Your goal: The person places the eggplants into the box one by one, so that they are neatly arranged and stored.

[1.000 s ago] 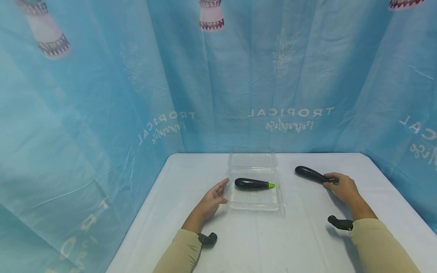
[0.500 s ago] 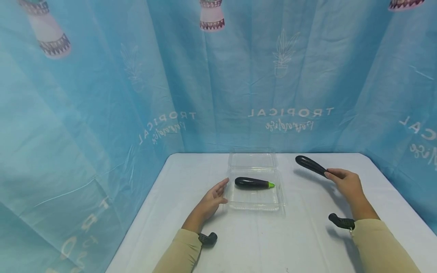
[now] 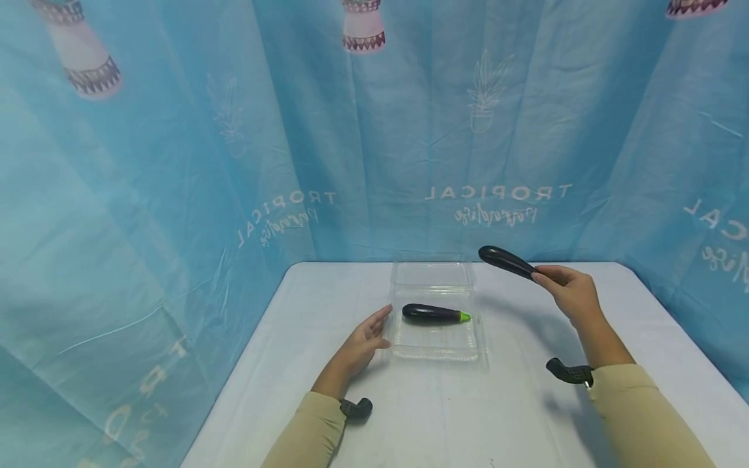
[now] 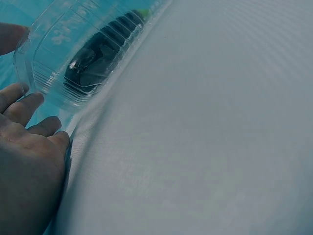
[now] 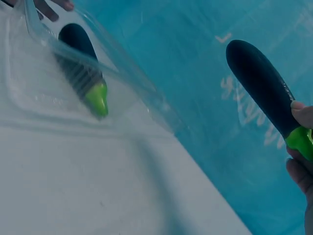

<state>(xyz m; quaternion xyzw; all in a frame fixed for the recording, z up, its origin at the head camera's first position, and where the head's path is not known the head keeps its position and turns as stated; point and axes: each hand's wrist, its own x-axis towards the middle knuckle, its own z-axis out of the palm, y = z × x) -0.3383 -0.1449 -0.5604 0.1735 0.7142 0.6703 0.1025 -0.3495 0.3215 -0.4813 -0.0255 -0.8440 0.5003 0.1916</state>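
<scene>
One dark eggplant [image 3: 432, 314] with a green stem end lies lengthwise in a clear plastic clamshell container [image 3: 435, 353], whose lid [image 3: 433, 274] is folded back. My left hand [image 3: 359, 348] rests at the container's left side, fingers extended and touching its wall; the left wrist view shows those fingertips [image 4: 33, 100] at the clear plastic. Up above the table to the right, my right hand [image 3: 570, 292] pinches a second eggplant [image 3: 506, 261] by its green end, thumb on one side. Its rounded end points up and left, as the right wrist view also shows.
A white-covered table [image 3: 445, 416] lies beneath everything. Blue printed curtains [image 3: 409, 162] hang close behind its far edge and along both sides. A black wrist camera [image 3: 357, 409] sticks out from the left wrist, another black wrist camera [image 3: 567, 372] from the right.
My right hand has lifted the second eggplant off the table and carried it up and leftward, toward the container. The left hand, the container and the eggplant inside it have stayed put.
</scene>
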